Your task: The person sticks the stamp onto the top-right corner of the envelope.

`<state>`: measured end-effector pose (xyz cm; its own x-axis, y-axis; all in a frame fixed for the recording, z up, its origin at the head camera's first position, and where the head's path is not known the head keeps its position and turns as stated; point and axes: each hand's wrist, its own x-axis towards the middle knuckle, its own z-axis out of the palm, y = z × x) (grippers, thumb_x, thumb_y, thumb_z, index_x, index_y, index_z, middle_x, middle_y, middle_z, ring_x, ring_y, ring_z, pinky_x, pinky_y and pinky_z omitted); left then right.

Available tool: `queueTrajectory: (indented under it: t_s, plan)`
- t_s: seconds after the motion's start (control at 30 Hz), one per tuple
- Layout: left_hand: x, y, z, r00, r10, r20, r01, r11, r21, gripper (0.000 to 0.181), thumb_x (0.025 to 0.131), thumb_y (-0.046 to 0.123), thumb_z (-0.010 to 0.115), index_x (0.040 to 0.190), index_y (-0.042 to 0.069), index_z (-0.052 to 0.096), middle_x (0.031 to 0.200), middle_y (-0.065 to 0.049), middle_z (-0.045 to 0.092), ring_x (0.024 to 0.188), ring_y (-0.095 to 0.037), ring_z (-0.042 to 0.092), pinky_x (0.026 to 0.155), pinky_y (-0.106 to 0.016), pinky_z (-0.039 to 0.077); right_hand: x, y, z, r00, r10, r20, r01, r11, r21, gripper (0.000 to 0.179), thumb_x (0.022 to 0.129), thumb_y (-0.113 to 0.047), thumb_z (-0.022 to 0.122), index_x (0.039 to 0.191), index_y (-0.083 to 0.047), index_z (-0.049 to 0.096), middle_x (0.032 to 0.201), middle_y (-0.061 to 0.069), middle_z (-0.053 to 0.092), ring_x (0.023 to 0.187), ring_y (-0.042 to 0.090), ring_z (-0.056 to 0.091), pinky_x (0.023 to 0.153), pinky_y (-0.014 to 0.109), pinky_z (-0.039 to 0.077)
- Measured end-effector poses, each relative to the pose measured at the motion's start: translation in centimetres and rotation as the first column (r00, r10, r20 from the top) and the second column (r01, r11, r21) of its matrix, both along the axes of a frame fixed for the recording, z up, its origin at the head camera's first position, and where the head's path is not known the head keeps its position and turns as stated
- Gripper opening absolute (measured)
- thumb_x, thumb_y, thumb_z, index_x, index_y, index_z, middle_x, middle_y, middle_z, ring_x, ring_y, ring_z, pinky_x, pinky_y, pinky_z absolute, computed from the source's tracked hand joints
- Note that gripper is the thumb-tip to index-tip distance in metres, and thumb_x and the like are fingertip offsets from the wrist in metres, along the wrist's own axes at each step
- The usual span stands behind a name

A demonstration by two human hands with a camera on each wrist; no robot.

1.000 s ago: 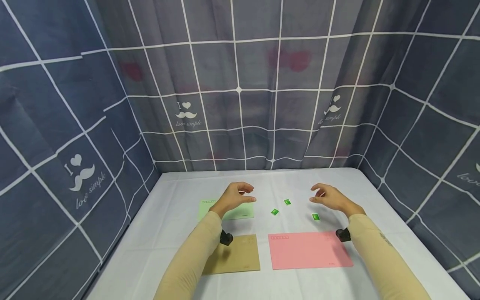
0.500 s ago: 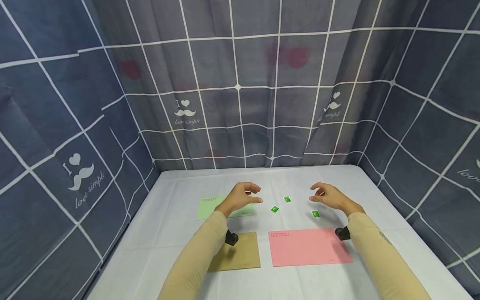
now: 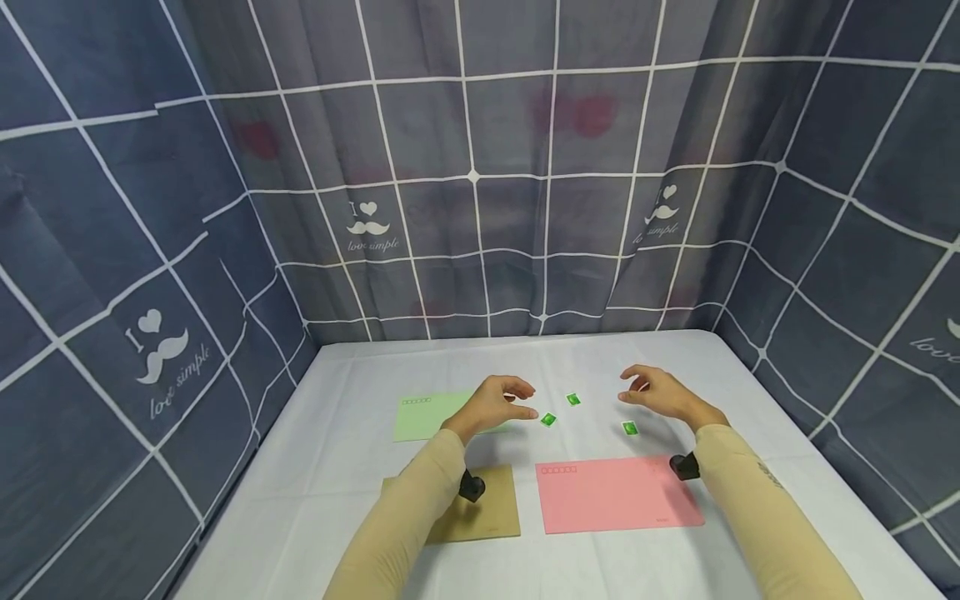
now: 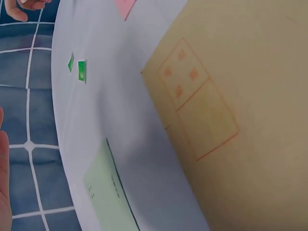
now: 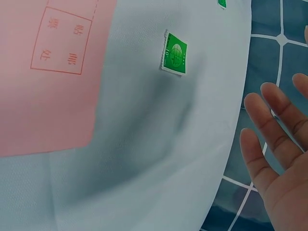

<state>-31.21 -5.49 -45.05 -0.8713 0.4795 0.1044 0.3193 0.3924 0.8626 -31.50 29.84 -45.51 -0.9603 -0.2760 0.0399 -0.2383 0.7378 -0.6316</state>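
Pink envelope [image 3: 619, 496], inside hidden, lies near a green stamp [image 3: 630, 428], left grip [image 3: 492, 405] and right grip [image 3: 666, 393] hovering, each parted.

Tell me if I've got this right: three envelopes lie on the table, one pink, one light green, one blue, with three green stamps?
Not quite: the head view shows a brown envelope, not a blue one. The pink envelope, light green envelope and three green stamps are right.

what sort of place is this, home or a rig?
Likely a staged tabletop recording booth: grid-patterned curtains on three sides, a white-covered table, and a pink envelope and green stamps laid out apart.
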Motion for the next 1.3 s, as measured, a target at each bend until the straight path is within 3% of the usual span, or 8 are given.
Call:
queueTrajectory:
  t_s: [0.2, 0.43, 0.7, 1.07, 1.3]
  plan:
    - [0.3, 0.4, -0.3, 1.0, -0.016, -0.001, 0.016, 1.0, 0.011, 0.035, 0.079, 0.014, 0.086, 0.111, 0.009, 0.073, 0.112, -0.005, 0.073, 0.118, -0.039, 0.06, 0.108, -0.051, 0.046, 0.0, 0.1, -0.3, 1.0, 0.003, -0.007, -0.003, 1.0, -0.002, 0.051, 0.091, -0.032, 0.073, 0.129, -0.002, 0.058, 0.106, 0.014, 0.066, 0.097, 0.026, 0.061, 0.075, 0.034, 0.051]
    - [0.6, 0.9, -0.6, 1.0, -0.022, -0.01, 0.022, 1.0, -0.014, 0.033, 0.078, 0.018, 0.087, 0.108, 0.013, 0.074, 0.108, 0.002, 0.073, 0.116, -0.036, 0.062, 0.102, -0.037, 0.051, 0.0, -0.1, -0.3, 1.0, 0.004, 0.002, -0.004, 1.0, -0.004, 0.05, 0.091, -0.032, 0.073, 0.129, -0.002, 0.058, 0.107, 0.015, 0.066, 0.098, 0.027, 0.062, 0.077, 0.036, 0.051]
    - [1.0, 1.6, -1.2, 0.998, -0.05, 0.04, 0.05, 0.999, -0.002, 0.036, 0.078, 0.015, 0.086, 0.111, 0.007, 0.073, 0.118, -0.017, 0.07, 0.114, -0.033, 0.063, 0.105, -0.041, 0.049, 0.2, -0.4, -0.2, 1.0, 0.004, 0.016, -0.004, 1.0, 0.008, 0.049, 0.091, -0.032, 0.073, 0.128, -0.002, 0.059, 0.108, 0.016, 0.065, 0.097, 0.026, 0.061, 0.077, 0.035, 0.051]
    - [1.5, 2.5, -1.7, 0.993, -0.103, 0.053, 0.102, 0.995, 0.013, 0.042, 0.079, 0.011, 0.085, 0.115, -0.003, 0.069, 0.117, -0.021, 0.07, 0.115, -0.038, 0.063, 0.105, -0.039, 0.049, 0.4, -0.4, -0.1, 1.0, 0.013, 0.009, -0.013, 1.0, 0.017, 0.053, 0.091, -0.032, 0.073, 0.129, 0.001, 0.058, 0.106, 0.016, 0.065, 0.096, 0.027, 0.06, 0.076, 0.035, 0.051]
    - [1.7, 2.9, -2.3, 0.992, -0.115, 0.047, 0.116, 0.993, -0.019, 0.042, 0.078, 0.015, 0.087, 0.113, -0.001, 0.071, 0.116, -0.02, 0.071, 0.113, -0.032, 0.064, 0.104, -0.035, 0.05, 0.3, -0.3, -0.2, 1.0, 0.008, 0.001, -0.008, 1.0, 0.022, 0.051, 0.091, -0.029, 0.073, 0.128, 0.002, 0.058, 0.104, 0.015, 0.065, 0.093, 0.026, 0.06, 0.074, 0.034, 0.05]
